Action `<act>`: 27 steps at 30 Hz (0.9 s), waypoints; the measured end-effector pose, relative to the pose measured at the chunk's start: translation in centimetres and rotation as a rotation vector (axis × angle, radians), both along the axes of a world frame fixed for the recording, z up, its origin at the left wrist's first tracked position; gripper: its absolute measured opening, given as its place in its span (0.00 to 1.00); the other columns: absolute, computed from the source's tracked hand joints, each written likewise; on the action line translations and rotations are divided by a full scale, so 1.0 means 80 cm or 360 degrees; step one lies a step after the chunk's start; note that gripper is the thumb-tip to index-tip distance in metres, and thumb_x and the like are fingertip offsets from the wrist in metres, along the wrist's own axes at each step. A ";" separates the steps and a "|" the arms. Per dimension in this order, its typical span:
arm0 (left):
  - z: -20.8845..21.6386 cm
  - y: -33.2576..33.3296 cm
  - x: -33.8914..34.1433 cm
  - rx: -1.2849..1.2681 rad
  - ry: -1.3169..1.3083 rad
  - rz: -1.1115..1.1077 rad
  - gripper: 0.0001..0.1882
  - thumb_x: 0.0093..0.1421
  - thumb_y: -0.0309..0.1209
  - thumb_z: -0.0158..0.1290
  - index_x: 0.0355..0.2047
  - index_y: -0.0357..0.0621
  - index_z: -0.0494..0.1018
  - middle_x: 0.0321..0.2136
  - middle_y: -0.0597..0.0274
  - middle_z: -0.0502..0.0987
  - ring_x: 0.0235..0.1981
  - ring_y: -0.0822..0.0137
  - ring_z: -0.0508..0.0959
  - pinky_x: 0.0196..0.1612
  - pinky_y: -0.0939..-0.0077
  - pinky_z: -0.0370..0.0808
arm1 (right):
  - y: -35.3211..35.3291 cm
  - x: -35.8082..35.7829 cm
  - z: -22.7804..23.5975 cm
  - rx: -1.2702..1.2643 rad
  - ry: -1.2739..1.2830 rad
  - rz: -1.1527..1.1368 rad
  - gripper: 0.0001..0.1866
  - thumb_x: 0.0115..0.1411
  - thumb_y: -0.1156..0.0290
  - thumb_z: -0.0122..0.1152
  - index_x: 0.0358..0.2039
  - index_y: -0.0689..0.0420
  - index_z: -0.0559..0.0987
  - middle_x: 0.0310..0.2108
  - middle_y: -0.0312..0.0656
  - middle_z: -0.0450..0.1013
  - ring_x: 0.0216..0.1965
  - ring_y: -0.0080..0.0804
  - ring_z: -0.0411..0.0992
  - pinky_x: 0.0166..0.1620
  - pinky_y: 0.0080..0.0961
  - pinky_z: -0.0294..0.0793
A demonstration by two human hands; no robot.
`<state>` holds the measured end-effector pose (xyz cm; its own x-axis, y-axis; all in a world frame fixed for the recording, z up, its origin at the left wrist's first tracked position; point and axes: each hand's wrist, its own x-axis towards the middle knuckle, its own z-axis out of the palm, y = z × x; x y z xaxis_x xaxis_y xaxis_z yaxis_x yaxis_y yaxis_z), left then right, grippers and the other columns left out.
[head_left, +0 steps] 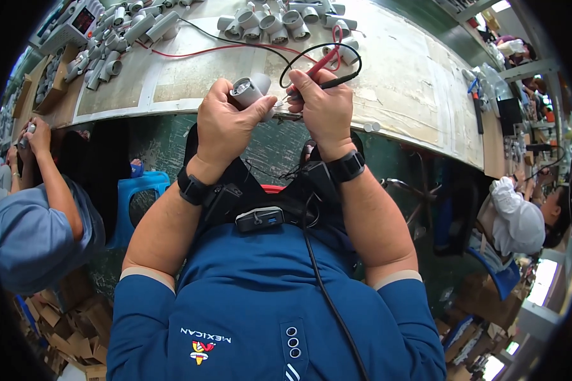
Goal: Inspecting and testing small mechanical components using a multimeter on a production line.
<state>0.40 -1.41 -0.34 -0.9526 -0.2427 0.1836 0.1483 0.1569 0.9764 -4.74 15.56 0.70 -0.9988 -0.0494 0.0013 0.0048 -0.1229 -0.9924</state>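
Observation:
My left hand (224, 122) is closed round a light grey cylindrical lamp holder (248, 92), its open end with metal parts inside tilted up. In my right hand (327, 113) are two test probes, a red probe (325, 61) and a black probe (340, 80), gripped together between thumb and fingers. Their thin tips point left toward the lamp holder, close to my left thumb; whether they touch it I cannot tell. A red lead (197, 53) and a black lead (219, 35) run across the white worktable (190, 79).
Several similar grey holders (273, 28) stand at the table's far side, with more piled at left. A white boxed meter (76, 24) and a cardboard box (54, 76) are far left. Two small white caps (372, 127) lie near the front edge. People sit on both sides.

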 end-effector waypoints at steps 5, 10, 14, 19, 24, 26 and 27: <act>-0.006 -0.001 0.000 0.0072 0.0018 -0.0022 0.22 0.56 0.34 0.73 0.30 0.40 0.66 0.25 0.58 0.81 0.27 0.76 0.81 0.28 0.80 0.78 | -0.002 0.001 0.001 0.0031 0.0007 0.0002 0.11 0.65 0.66 0.70 0.33 0.63 0.83 0.25 0.38 0.79 0.22 0.21 0.76 0.24 0.18 0.78; -0.007 -0.001 0.000 0.0086 0.0036 -0.0045 0.23 0.57 0.34 0.72 0.31 0.40 0.66 0.26 0.58 0.81 0.27 0.77 0.80 0.28 0.80 0.78 | -0.005 0.004 0.000 0.0024 0.0012 -0.0028 0.11 0.64 0.67 0.71 0.32 0.63 0.83 0.24 0.37 0.79 0.22 0.20 0.75 0.24 0.18 0.77; -0.008 0.000 0.001 0.0102 0.0047 -0.0051 0.23 0.57 0.33 0.72 0.31 0.40 0.65 0.26 0.58 0.81 0.27 0.77 0.80 0.27 0.80 0.78 | -0.007 0.006 0.001 0.0039 0.0001 -0.0056 0.10 0.63 0.67 0.71 0.32 0.62 0.83 0.24 0.36 0.79 0.22 0.19 0.74 0.24 0.17 0.75; -0.006 0.001 0.001 0.0156 0.0052 -0.0063 0.22 0.58 0.33 0.72 0.31 0.39 0.65 0.25 0.58 0.81 0.27 0.78 0.80 0.27 0.81 0.77 | -0.012 0.008 -0.006 0.0101 0.0080 -0.0109 0.11 0.62 0.67 0.72 0.30 0.62 0.84 0.20 0.34 0.76 0.20 0.17 0.72 0.23 0.17 0.71; -0.006 0.001 0.001 0.0200 0.0022 -0.0125 0.21 0.59 0.31 0.70 0.33 0.40 0.65 0.27 0.59 0.81 0.29 0.78 0.80 0.30 0.81 0.78 | -0.014 0.007 -0.012 0.0199 0.0129 -0.0175 0.12 0.60 0.65 0.73 0.28 0.61 0.84 0.18 0.33 0.75 0.20 0.17 0.71 0.24 0.20 0.69; -0.003 0.002 0.003 0.0309 -0.0028 -0.0177 0.20 0.60 0.30 0.69 0.35 0.40 0.65 0.29 0.59 0.80 0.30 0.77 0.80 0.31 0.81 0.79 | -0.014 0.006 -0.013 0.0242 0.0165 -0.0172 0.11 0.61 0.66 0.73 0.29 0.61 0.83 0.19 0.33 0.76 0.20 0.17 0.71 0.23 0.19 0.70; -0.003 0.003 0.004 0.0311 -0.0029 -0.0178 0.20 0.60 0.30 0.69 0.35 0.40 0.65 0.29 0.59 0.80 0.30 0.77 0.80 0.31 0.81 0.79 | -0.013 0.006 -0.014 0.0285 0.0202 -0.0169 0.11 0.62 0.67 0.72 0.29 0.61 0.83 0.20 0.33 0.76 0.20 0.17 0.71 0.23 0.18 0.71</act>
<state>0.73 -1.20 -0.59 -0.9783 -0.1648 0.1260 0.1361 -0.0518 0.9893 -4.27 14.49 -0.39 -0.9908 0.0449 0.1274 -0.1246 0.0616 -0.9903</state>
